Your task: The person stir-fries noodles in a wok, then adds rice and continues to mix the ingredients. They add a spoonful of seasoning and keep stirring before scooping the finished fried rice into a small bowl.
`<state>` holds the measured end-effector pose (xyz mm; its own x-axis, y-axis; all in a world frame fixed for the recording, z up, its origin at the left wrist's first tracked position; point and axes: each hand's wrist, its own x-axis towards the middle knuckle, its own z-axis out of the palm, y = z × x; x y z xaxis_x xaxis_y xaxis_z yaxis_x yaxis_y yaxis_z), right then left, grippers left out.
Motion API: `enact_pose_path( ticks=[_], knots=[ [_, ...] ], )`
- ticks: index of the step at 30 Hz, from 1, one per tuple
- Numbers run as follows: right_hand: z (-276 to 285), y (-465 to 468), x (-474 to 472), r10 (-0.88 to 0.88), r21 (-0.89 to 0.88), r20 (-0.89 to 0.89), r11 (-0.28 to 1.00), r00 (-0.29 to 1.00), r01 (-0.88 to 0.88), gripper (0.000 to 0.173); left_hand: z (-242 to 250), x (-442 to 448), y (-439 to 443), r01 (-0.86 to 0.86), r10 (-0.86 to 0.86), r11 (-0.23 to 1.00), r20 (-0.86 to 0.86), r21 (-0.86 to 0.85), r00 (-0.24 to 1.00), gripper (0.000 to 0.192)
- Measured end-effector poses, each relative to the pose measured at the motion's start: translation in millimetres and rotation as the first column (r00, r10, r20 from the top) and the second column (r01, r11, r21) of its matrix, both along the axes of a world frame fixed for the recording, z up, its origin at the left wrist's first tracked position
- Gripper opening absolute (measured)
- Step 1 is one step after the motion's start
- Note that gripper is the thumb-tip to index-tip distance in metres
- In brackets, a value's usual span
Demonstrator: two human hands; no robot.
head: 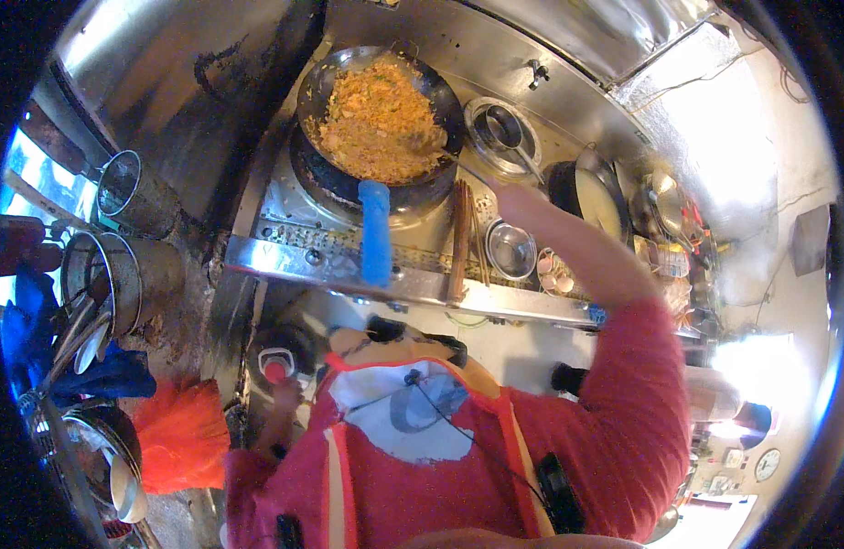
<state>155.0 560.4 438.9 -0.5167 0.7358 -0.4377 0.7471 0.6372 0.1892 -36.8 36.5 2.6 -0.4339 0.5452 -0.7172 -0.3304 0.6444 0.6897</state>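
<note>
Orange-coloured fried rice [377,120] fills much of a dark wok [452,103] on the range at the upper centre. Its blue-covered handle [375,237] points towards my body. My right hand [520,204] is closed around the thin metal handle of a ladle or spatula [466,167], whose head lies in the rice at the wok's right side. Down at the left of my body, my left hand [284,394] is blurred, close beside a container with a red cap [275,370]; whether it grips this is unclear.
Right of the wok are a round metal pot holding a ladle [502,127], a steel bowl [511,249], eggs [555,274] and a second pan with pale contents [597,199]. Wooden sticks [461,240] lie by the wok. Strainers [120,274] and an orange cloth [181,439] are at left.
</note>
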Motion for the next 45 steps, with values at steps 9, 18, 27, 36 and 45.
enact_pose_path(
  ticks=[9,18,27,36,45],
  knots=[
    [-17,-21,-2,0.118,-0.125,-0.096,0.984,0.988,-0.13,0.054,219,8,127,-0.031,-0.085,0.894,0.235,0.448,0.968,0.027],
    [-65,-17,85,0.034,0.051,-0.293,0.998,0.956,-0.02,0.058,331,68,220,0.192,-0.346,0.785,0.159,0.589,0.925,0.036],
    [-90,9,131,-0.256,-0.349,-0.52,0.935,0.815,0.071,0.053,345,164,317,0.333,-0.328,0.791,-0.102,0.513,0.939,0.036],
    [-76,-49,116,-0.389,-0.437,-0.884,0.884,0.258,-0.166,0.065,353,192,423,-0.061,-0.17,0.821,0.345,0.568,0.923,0.033],
    [-86,-55,358,-0.272,-0.232,-0.906,0.96,0.326,0.157,0.021,359,187,443,0.015,-0.074,0.8,0.074,0.6,0.995,0.027]
  ],
)
